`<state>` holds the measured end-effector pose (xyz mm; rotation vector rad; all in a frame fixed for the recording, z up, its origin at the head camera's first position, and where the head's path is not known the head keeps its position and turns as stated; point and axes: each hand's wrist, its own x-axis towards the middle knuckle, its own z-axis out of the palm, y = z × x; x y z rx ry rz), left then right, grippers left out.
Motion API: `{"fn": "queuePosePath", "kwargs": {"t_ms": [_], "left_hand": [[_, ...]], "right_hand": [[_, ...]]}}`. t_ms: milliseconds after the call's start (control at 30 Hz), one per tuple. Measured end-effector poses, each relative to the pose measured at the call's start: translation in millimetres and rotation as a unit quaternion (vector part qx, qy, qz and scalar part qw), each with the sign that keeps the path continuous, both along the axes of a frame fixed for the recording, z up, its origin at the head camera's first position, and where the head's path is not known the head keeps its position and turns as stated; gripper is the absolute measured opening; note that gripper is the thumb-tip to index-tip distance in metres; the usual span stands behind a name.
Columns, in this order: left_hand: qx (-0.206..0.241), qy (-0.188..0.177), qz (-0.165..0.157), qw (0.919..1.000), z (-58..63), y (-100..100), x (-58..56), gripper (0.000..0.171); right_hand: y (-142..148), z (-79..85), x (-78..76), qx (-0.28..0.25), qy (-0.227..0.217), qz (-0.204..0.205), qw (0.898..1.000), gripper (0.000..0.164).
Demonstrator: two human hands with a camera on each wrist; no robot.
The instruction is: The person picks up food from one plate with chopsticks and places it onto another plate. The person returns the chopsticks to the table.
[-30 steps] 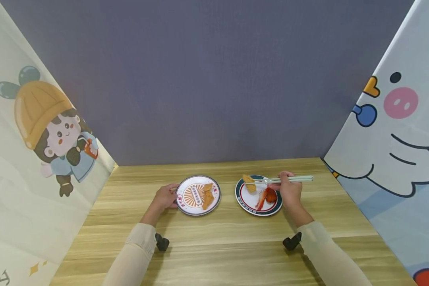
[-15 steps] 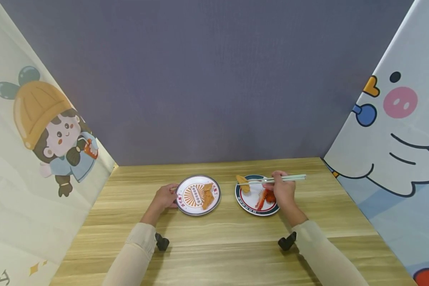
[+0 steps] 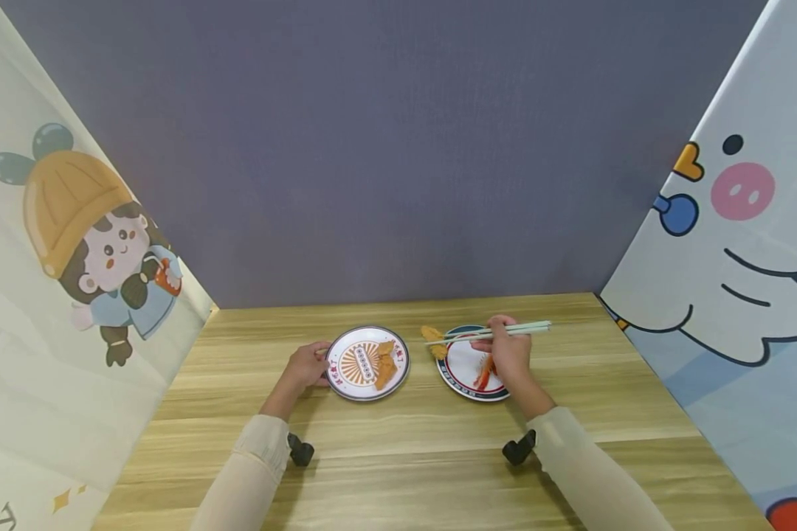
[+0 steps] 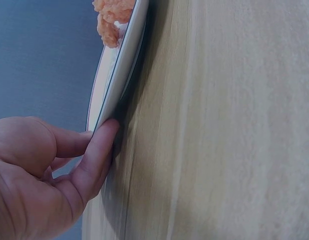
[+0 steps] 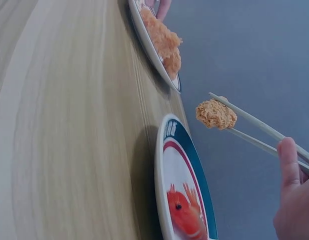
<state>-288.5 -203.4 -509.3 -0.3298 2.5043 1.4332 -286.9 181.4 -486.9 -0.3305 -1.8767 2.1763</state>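
Note:
My left hand (image 3: 308, 364) pinches the left rim of a white plate (image 3: 345, 354) with an orange sunburst print, thumb above and fingers under the edge (image 4: 108, 105). A golden fried chicken piece (image 3: 385, 366) lies on that plate's right side. My right hand (image 3: 511, 354) holds a pair of pale green chopsticks (image 3: 530, 328), their tips on either side of a crumbed fried piece (image 5: 214, 114). In the head view this piece overlaps the left rim of a second plate (image 3: 461, 361), white with a dark green border. A red shrimp (image 5: 187, 215) lies on it, partly hidden by my right hand.
Both plates stand on a wood-grain table (image 3: 398, 457), a narrow strip of tabletop between them. A grey-purple wall (image 3: 398, 147) rises at the back edge. Cartoon-printed panels flank the left (image 3: 73, 332) and right (image 3: 677, 295) sides.
My right hand has moved left with the chopsticks, carrying the fried piece from over the green-bordered plate to its left rim. The left hand and its plate have stayed in place.

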Motion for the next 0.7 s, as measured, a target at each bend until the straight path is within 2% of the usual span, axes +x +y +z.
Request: {"fn": "queuePosePath", "kwargs": {"t_ms": [200, 400, 700], "left_hand": [[-0.002, 0.0, -0.003, 1.0, 1.7, 0, 1.2, 0.051], [-0.002, 0.006, -0.004, 1.0, 1.4, 0, 2.3, 0.051], [0.0, 0.004, -0.004, 1.0, 0.5, -1, 2.7, 0.051]], "right_hand": [[-8, -1.1, 1.8, 0.02, -0.013, 0.015, 1.0, 0.025], [-21, -1.5, 1.8, -0.007, 0.011, 0.028, 1.0, 0.027], [-28, 2.0, 3.6, -0.006, 0.006, 0.041, 0.999, 0.021]]}}
